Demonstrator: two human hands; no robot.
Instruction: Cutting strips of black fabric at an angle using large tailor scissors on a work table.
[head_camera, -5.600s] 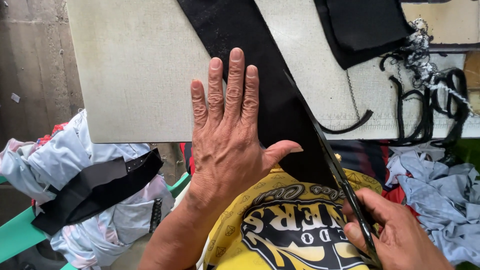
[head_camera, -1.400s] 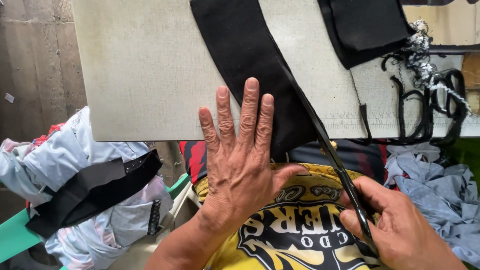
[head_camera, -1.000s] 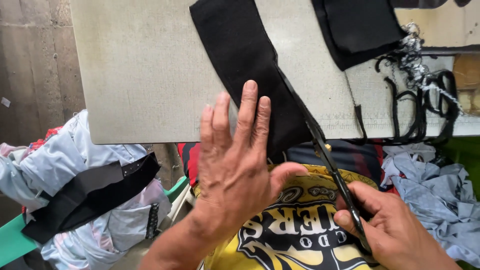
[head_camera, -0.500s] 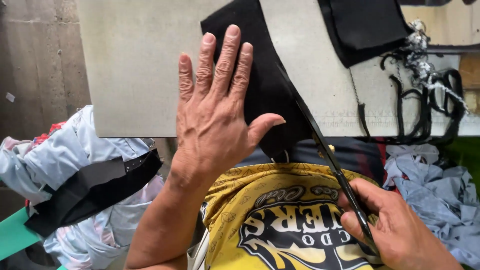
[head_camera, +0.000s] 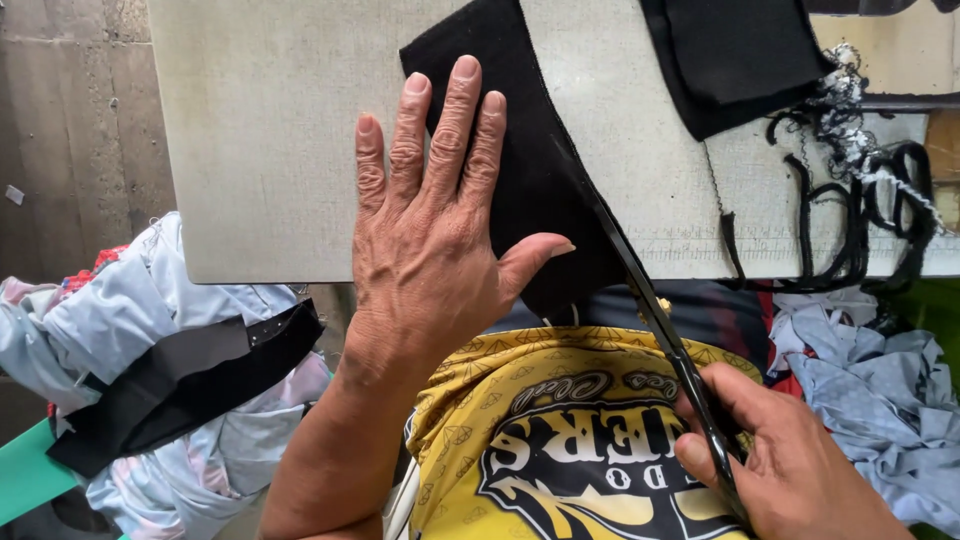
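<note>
A strip of black fabric (head_camera: 535, 160) is laid diagonally across the pale grey bench (head_camera: 260, 140), with its lower end hanging just over the near edge. The left hand (head_camera: 440, 240) is pressed flat on the strip, fingers spread and extended, the thumb stretched out to the right; part of the palm rests on the bare bench beside the cloth. Nothing is gripped by it.

A pair of dark scissors (head_camera: 660, 330) is held in the right hand (head_camera: 790, 460), whose fingers are closed around the handles near the lower right corner. The blades are run along the right edge of the strip, touching it; whether they are parted cannot be told.

A second piece of black cloth (head_camera: 740, 60) is seen at the top right of the bench, and thin black offcut strips (head_camera: 850, 220) are tangled near the right edge. A heap of light blue garments (head_camera: 130, 330) with a black band across it lies at the lower left, and bluish-grey cloth (head_camera: 880, 380) is piled at the right. A yellow printed shirt (head_camera: 540, 430) is worn by the person.
</note>
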